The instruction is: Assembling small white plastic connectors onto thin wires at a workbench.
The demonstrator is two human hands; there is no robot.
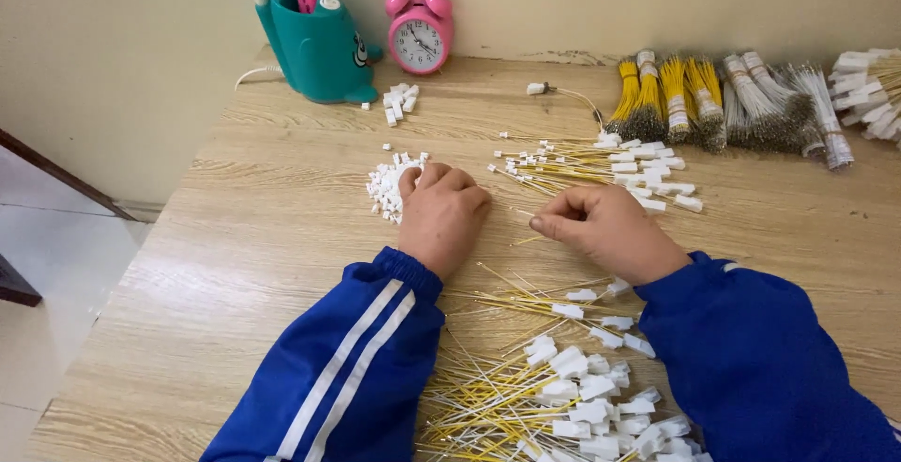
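Picking from the white connector pile (387,187) under the curled left hand (441,213) fingers, pinching a thin yellow wire (527,212) at the right hand (601,227) fingertips, likely needing careful end-to-socket alignment.

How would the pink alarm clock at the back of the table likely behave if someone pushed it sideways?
The pink alarm clock stands upright on small feet, so it would probably tip rather than slide. Its round body suggests it might roll once it is down. The twin bells on top probably make it somewhat top-heavy.
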